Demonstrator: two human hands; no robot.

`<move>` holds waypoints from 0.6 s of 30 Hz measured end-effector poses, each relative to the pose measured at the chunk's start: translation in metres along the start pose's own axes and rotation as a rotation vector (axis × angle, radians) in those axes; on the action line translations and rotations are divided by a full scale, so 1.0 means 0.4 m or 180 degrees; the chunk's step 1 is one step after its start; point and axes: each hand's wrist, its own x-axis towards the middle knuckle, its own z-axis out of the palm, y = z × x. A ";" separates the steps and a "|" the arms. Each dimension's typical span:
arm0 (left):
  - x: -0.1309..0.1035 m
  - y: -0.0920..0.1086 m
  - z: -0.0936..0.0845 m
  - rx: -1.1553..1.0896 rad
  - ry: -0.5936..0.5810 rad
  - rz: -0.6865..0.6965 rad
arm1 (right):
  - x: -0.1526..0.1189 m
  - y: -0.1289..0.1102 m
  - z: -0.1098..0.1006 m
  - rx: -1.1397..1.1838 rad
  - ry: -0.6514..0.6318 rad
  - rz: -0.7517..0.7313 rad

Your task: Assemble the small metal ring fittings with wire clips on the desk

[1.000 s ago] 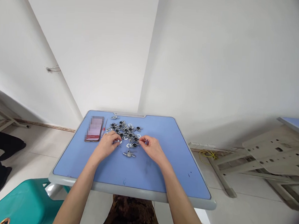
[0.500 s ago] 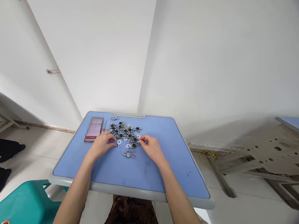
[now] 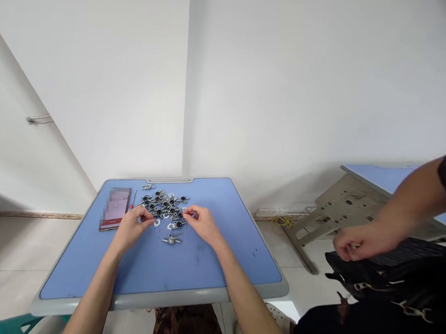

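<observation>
A pile of small metal parts with round black centres (image 3: 165, 204) lies on the blue tabletop. My left hand (image 3: 131, 226) is at the pile's left edge, thumb and forefinger drawn close together; whatever they pinch is too small to name. On the right edge of the pile, the fingertips of my right hand (image 3: 204, 225) come together at a part, and what they grip is partly hidden. Flat pale oval plates (image 3: 156, 223) show between the hands. One metal part (image 3: 171, 239) lies by itself nearer to me, and another (image 3: 148, 187) sits at the back.
A phone (image 3: 115, 208) and a thin screwdriver with a red handle (image 3: 132, 200) lie left of the pile. At the right, another person's hand (image 3: 369, 241) and dark clothing are close to the desk (image 3: 162, 295). A second desk (image 3: 377, 176) stands behind that person.
My view has turned right, so the table appears further left. Another person's arm and legs have come into view at the right. Both my hands remain at the pile's edges.
</observation>
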 end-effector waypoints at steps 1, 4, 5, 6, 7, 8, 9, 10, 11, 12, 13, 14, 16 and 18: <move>0.001 0.008 0.011 -0.0410 0.0177 0.0003 | -0.003 -0.006 0.001 0.0198 -0.0145 -0.0021; 0.003 0.038 0.056 -0.1162 0.0379 -0.0041 | -0.010 -0.016 0.009 0.0613 -0.0667 -0.0091; 0.003 0.049 0.071 -0.1187 0.0333 -0.0018 | -0.012 -0.016 0.013 0.0687 -0.0765 -0.0111; 0.004 0.059 0.084 -0.1171 0.0267 0.0024 | -0.012 -0.014 0.018 0.0729 -0.0810 -0.0123; 0.004 0.068 0.094 -0.1174 0.0183 0.0073 | -0.012 -0.012 0.023 0.0757 -0.0811 -0.0129; 0.004 0.075 0.101 -0.1192 0.0123 0.0106 | -0.011 -0.008 0.027 0.0779 -0.0789 -0.0132; 0.004 0.080 0.105 -0.1220 0.0120 0.0111 | -0.010 -0.006 0.031 0.0788 -0.0769 -0.0135; 0.004 0.083 0.106 -0.1246 0.0115 0.0111 | -0.009 -0.004 0.034 0.0790 -0.0751 -0.0147; 0.004 0.083 0.106 -0.1274 0.0108 0.0106 | -0.008 -0.003 0.036 0.0790 -0.0750 -0.0174; 0.004 0.083 0.105 -0.1293 0.0117 0.0087 | -0.007 -0.003 0.037 0.0786 -0.0766 -0.0208; 0.003 0.081 0.102 -0.1309 0.0127 0.0049 | -0.007 -0.004 0.037 0.0770 -0.0763 -0.0237; 0.003 0.079 0.100 -0.1337 0.0142 -0.0003 | -0.006 -0.005 0.036 0.0751 -0.0743 -0.0262; 0.003 0.076 0.098 -0.1374 0.0111 -0.0088 | -0.005 -0.009 0.034 0.0699 -0.0652 -0.0305; 0.002 0.075 0.098 -0.1395 0.0040 -0.0181 | -0.005 -0.011 0.033 0.0598 -0.0569 -0.0350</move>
